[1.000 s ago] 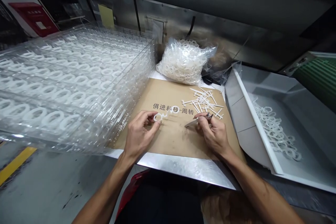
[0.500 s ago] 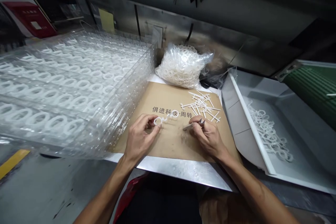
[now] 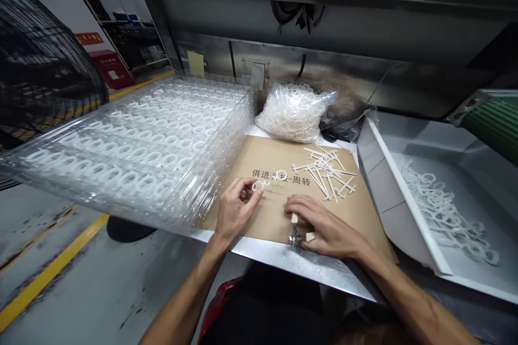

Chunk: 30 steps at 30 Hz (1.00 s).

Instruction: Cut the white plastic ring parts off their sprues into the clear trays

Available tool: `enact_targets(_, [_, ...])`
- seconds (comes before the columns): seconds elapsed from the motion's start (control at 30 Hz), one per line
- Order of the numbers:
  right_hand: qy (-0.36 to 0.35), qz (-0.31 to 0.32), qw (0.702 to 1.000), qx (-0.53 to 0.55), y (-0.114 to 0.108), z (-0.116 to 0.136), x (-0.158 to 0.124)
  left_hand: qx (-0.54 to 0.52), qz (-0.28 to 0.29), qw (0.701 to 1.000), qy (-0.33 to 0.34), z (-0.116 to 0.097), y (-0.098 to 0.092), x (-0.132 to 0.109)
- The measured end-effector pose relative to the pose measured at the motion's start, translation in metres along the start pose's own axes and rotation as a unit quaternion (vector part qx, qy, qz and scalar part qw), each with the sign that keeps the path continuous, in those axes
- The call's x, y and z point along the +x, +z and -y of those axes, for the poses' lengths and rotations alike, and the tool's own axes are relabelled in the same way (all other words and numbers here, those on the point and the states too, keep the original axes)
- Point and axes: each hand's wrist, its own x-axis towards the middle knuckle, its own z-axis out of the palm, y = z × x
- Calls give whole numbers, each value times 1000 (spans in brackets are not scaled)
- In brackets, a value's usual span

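Observation:
My left hand (image 3: 238, 207) pinches one ring of a white plastic piece (image 3: 259, 186) between thumb and fingertips. A thin link runs from that piece toward a second white ring (image 3: 280, 175), above the brown cardboard (image 3: 269, 221). At the near edge of the cardboard, my right hand (image 3: 324, 226) curls round a small metal hand tool (image 3: 295, 237) with pale handle ends; its exact kind is unclear. One pale end meets the fingers, the other the thumb. Beyond the right hand lies a loose pile of white plastic sticks (image 3: 326, 170).
Clear trays (image 3: 238, 124) with rows of white rings stand stacked at left. A clear bag (image 3: 295, 113) full of white rings sits at the back. On the right, a grey bin (image 3: 404, 207) holds more ring pieces. A fan (image 3: 40, 48) stands far left.
My right hand has moved nearer the table's front edge and the tool in it has turned, its pale ends now showing. The left hand still holds the ring piece. The view has shifted.

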Motion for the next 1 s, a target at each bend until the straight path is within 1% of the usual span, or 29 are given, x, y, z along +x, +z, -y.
enact_targets(0.07, [47,-73,995,-45,6,1,0,5,2,1000,1,0,0,0])
enact_targets(0.1, [73,-99,990,-70,7,1,0,8,2,1000,1,0,0,0])
enact_targets(0.13, [91,-107,986,-95,7,0,-1,11,2,1000,1,0,0,0])
enact_targets(0.17, [98,-96,984,-115,6,-1,-2,13,1,1000,1,0,0,1])
enact_targets(0.27, [86,-27,987,-129,1,-4,-8,16,2,1000,0,-1,0,1])
enact_targets(0.3, [87,-21,988,-129,-1,-5,-9,18,4,1000,0,-2,0,1])
enact_targets(0.4, [101,-52,984,-140,-1,-4,-9,27,9,1000,1,-3,0,0])
enact_targets(0.5, [100,-80,978,-165,3,-1,-5,30,8,1000,2,-4,0,0])
enact_targets(0.57, [103,-110,975,-161,6,2,-4,30,6,1000,3,-4,-1,1])
enact_targets(0.63, [115,-142,977,-112,7,6,-5,28,4,1000,6,-6,-2,1])
enact_targets(0.7, [132,-147,980,-25,5,11,-6,18,5,1000,8,-10,-2,0])
enact_targets(0.77, [153,-128,978,66,2,18,-8,0,7,1000,6,-14,-1,-3])
enact_targets(0.87, [185,-83,962,182,-2,26,-9,-44,0,999,-9,-21,5,-9])
enact_targets(0.93, [203,-63,949,232,-3,30,-9,-64,-10,998,-16,-24,10,-14])
enact_targets(1.0, [217,-62,943,245,-3,31,-10,-70,-21,997,-11,-26,14,-17])
